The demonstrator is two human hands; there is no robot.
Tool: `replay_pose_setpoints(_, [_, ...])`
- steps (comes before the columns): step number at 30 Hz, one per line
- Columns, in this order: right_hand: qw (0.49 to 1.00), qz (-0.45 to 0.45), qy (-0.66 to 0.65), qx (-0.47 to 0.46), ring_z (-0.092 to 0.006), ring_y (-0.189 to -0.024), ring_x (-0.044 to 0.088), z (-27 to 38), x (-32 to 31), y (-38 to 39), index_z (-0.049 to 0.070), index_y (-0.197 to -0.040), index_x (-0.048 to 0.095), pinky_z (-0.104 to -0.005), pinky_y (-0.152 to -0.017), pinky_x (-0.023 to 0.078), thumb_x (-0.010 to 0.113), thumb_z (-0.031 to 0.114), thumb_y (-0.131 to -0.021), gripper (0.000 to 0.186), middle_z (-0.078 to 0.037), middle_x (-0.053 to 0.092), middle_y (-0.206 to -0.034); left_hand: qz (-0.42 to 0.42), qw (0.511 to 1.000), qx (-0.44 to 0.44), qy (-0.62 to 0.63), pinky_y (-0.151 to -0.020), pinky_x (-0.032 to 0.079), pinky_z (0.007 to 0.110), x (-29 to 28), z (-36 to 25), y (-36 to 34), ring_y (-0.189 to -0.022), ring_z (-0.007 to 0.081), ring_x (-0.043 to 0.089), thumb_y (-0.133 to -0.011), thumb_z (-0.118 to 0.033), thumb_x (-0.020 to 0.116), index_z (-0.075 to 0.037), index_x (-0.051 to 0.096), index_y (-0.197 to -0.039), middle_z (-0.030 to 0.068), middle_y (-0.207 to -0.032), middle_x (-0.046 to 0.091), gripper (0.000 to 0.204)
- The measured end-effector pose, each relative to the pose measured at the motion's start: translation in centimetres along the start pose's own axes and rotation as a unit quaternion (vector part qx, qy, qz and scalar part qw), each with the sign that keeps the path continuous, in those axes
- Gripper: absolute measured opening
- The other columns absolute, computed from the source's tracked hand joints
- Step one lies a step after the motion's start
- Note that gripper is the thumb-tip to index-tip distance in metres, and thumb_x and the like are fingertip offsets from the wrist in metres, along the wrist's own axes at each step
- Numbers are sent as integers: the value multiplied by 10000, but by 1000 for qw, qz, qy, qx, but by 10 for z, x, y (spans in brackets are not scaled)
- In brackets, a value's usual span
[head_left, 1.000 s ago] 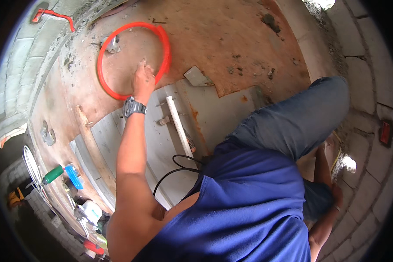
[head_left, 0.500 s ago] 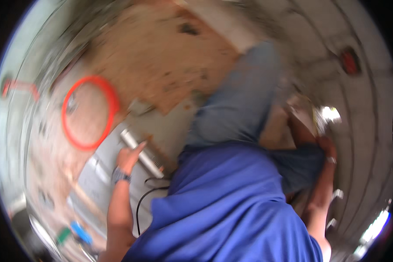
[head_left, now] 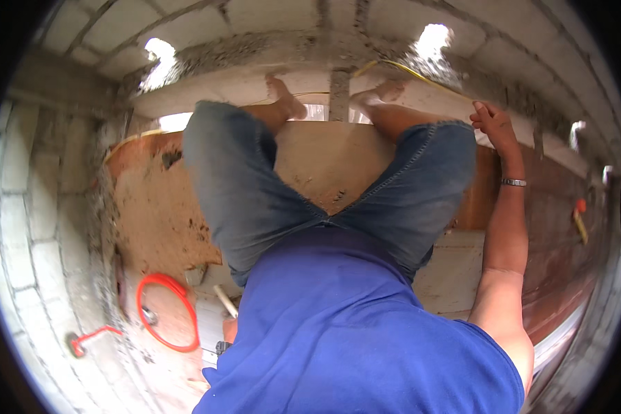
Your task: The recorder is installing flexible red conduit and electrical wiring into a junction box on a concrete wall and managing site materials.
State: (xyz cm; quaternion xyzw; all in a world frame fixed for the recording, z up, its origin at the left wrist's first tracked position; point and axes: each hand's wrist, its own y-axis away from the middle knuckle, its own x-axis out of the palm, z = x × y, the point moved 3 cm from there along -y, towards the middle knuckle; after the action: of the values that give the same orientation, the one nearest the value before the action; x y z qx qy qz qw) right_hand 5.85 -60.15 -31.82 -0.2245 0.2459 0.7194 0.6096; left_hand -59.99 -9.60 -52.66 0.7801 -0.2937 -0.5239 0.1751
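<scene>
From my far seat, view now turned to the bare feet (head_left: 388,92), right hand (head_left: 493,125) half curled at the yellow strip (head_left: 428,78) by the block wall (head_left: 193,29), its grip I cannot tell, left hand (head_left: 231,330) now mostly behind the blue shirt (head_left: 338,317), near the white tube (head_left: 223,299), state hidden.

You are facing no text, label, brand, number or sign that can be read. The yellow strip (head_left: 426,79) is appearing too thin for any marks to be made out, and the dark watch (head_left: 221,347) on your left wrist is showing too small to read, as is the metal band (head_left: 513,182) on your right. The white pipe (head_left: 224,300), orange coil (head_left: 160,279) and blue shirt (head_left: 352,324) you are wearing are displaying nothing legible.
</scene>
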Motion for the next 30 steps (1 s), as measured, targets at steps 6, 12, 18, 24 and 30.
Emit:
replay_pose_setpoints(6, [996, -32, 54, 66, -149, -831, 631, -138, -39, 47, -7, -1109, 608, -288, -746, 484, 530, 414, -907, 473, -124, 666, -899, 24, 959, 48, -278, -678, 488, 391, -66, -74, -23, -746, 315, 649, -765, -277, 580, 95, 638, -823, 242, -768, 649, 381])
replay_pose_setpoints(12, [965, -56, 251, 46, -372, -987, 581, -221, 16, 109, 24, -1149, 593, -409, -872, 458, 500, 318, -933, 377, -207, 612, -1091, 60, 885, 40, -459, -686, 494, 414, -31, -158, -17, -794, 360, 661, -787, -273, 533, 79, 650, -837, 275, -802, 645, 375])
replay_pose_setpoints(18, [943, -190, 269, 41, -346, -1173, 456, -234, 55, 138, 40, -1169, 584, -441, -968, 384, 554, 266, -894, 357, -159, 506, -1250, 161, 812, 298, -476, -732, 509, 443, -17, -237, -6, -841, 411, 626, -808, -205, 477, 0, 675, -837, 250, -871, 643, 286])
replay_pose_setpoints(24, [950, -150, 272, 38, -359, -1178, 447, -225, 52, 142, 32, -1221, 536, -445, -992, 362, 600, 250, -845, 439, -161, 478, -1294, 160, 776, 331, -512, -733, 511, 441, 4, -262, -29, -843, 406, 628, -817, -201, 465, -9, 674, -852, 245, -870, 644, 287])
replay_pose_setpoints(30, [967, -111, 227, -12, -382, -1176, 435, -225, 58, 162, 30, -1190, 547, -447, -976, 371, 618, 197, -822, 411, -176, 478, -1294, 168, 760, 342, -526, -734, 512, 439, -15, -251, -41, -844, 401, 629, -825, -197, 452, -17, 674, -867, 240, -868, 645, 288])
